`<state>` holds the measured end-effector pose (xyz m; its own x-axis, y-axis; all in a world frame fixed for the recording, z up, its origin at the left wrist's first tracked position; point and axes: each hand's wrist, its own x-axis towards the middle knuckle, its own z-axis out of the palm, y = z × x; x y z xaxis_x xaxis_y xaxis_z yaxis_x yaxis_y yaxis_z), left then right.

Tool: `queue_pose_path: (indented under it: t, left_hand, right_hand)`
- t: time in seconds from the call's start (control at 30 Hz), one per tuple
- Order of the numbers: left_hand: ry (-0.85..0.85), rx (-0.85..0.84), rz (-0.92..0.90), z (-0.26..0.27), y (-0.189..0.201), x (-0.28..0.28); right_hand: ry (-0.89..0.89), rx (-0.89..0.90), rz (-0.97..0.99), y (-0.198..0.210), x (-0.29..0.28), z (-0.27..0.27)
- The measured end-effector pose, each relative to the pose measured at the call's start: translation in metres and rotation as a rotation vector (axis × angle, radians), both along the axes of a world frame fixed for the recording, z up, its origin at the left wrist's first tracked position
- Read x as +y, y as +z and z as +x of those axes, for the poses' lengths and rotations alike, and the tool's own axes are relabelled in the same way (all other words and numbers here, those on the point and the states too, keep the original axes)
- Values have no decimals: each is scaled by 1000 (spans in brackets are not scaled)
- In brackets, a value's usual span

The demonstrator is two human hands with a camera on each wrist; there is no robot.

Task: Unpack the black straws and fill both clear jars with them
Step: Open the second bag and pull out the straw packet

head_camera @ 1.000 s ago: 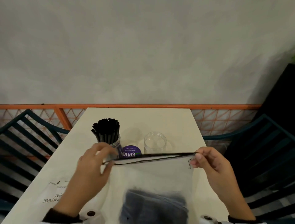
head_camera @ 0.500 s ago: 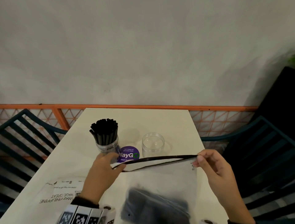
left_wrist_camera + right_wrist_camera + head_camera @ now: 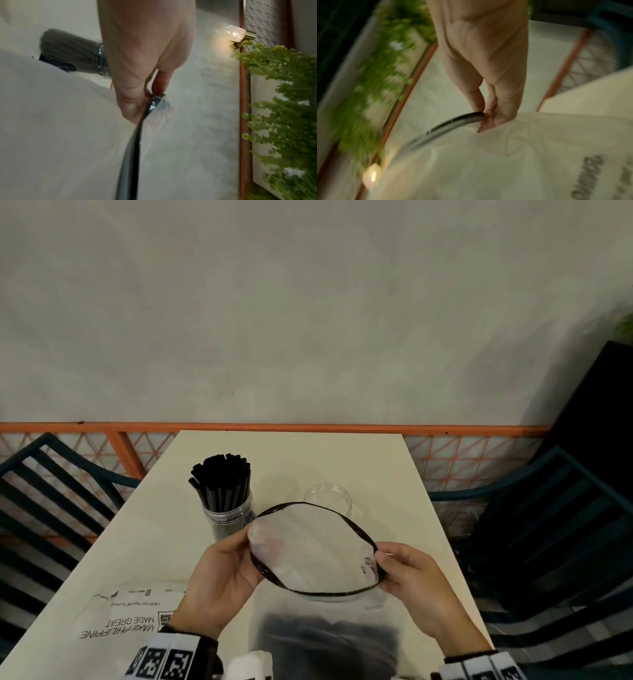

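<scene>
A frosted zip bag [image 3: 313, 553] with a black zip rim hangs over the table, its mouth spread into a wide oval. Dark straws [image 3: 325, 642] show dimly through its lower part. My left hand [image 3: 222, 573] pinches the rim's left end [image 3: 154, 97]. My right hand [image 3: 411, 583] pinches the right end [image 3: 481, 115]. One clear jar [image 3: 227, 518] packed with black straws [image 3: 221, 481] stands just behind my left hand. An empty clear jar [image 3: 329, 494] stands behind the bag, partly hidden by its rim.
The cream table [image 3: 291, 453] ends at an orange rail [image 3: 308, 428] against a grey wall. A printed white mailer [image 3: 116, 618] lies at the near left. Dark slatted chairs [image 3: 51, 501] [image 3: 555, 525] flank the table on both sides.
The bag's mouth, a narrow slit before, has been pulled wide open into an oval. My two hands have come closer together, and the purple sticker is now hidden behind the bag.
</scene>
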<state>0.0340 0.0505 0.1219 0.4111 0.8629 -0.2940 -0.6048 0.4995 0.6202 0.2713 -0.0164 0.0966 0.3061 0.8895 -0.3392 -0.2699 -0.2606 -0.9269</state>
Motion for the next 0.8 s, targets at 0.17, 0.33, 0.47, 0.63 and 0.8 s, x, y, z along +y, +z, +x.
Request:
queue_pose_path:
  t: [0.17, 0.33, 0.47, 0.63, 0.8]
  left_hand:
    - [-60, -11, 19, -16, -6, -3]
    - [-3, 353, 160, -17, -11, -4]
    - [223, 903, 312, -18, -13, 3]
    - [256, 1188, 357, -26, -22, 1]
    - [121, 748, 210, -15, -16, -8]
  right_hand:
    - [12, 719, 91, 14, 0, 26]
    - [118, 639, 221, 25, -2, 28]
    - [50, -57, 152, 24, -2, 16]
    - [-127, -692, 127, 18, 0, 15]
    - [-12, -478, 74, 12, -1, 11]
